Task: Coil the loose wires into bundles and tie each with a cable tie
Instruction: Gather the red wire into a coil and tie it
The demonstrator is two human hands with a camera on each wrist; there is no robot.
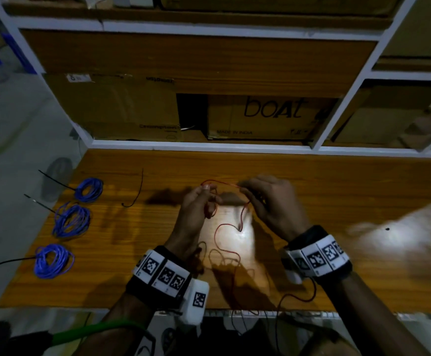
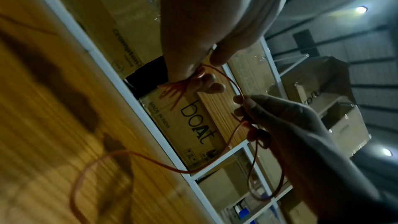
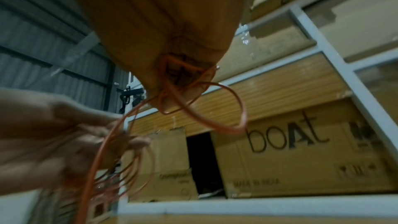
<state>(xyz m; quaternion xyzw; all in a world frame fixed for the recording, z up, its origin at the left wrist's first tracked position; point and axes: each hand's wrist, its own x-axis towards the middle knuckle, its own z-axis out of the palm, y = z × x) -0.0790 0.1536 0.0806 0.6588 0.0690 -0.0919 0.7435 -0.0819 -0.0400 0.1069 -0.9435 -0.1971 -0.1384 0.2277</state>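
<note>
A thin red wire runs between both hands above the wooden table. My left hand grips several small loops of the red wire between thumb and fingers. My right hand pinches the strand a little to the right, and the red wire loops out from its fingers. The loose remainder trails toward me over the table's front edge. Three blue wire coils, each with a black cable tie, lie at the left. One loose black cable tie lies beside them.
Behind the table stands a white-framed shelf with cardboard boxes, one marked "boat". The floor drops away past the table's left edge. A green cable crosses near my left forearm.
</note>
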